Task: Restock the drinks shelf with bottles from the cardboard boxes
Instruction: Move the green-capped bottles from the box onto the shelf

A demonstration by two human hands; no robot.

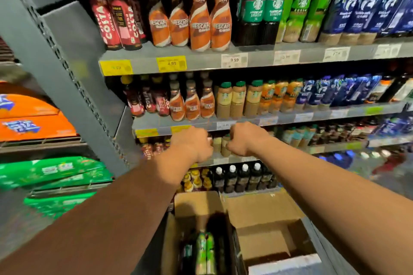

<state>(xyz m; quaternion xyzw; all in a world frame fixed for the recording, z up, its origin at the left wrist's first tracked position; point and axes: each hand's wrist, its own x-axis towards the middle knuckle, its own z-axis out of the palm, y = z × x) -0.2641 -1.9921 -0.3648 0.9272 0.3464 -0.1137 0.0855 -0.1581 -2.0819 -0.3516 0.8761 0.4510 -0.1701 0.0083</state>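
My left hand (192,144) and my right hand (245,139) reach side by side into the third shelf (250,159) of the drinks rack. Each is curled round a tan coffee bottle whose body is mostly hidden behind the knuckles. Two more tan bottles (220,145) stand between the hands. Below my arms sits an open cardboard box (196,205) holding green-labelled bottles (204,250) and dark ones. A second cardboard box (263,214) lies open to its right, with only its bare cardboard inside showing.
Upper shelves carry Costa, Nescafe (200,17), Starbucks (257,8) and blue bottles (355,6). Dark white-capped bottles (238,177) fill the bottom shelf. A grey upright (55,51) bounds the rack on the left, with orange and green multipacks (33,127) stacked beyond it.
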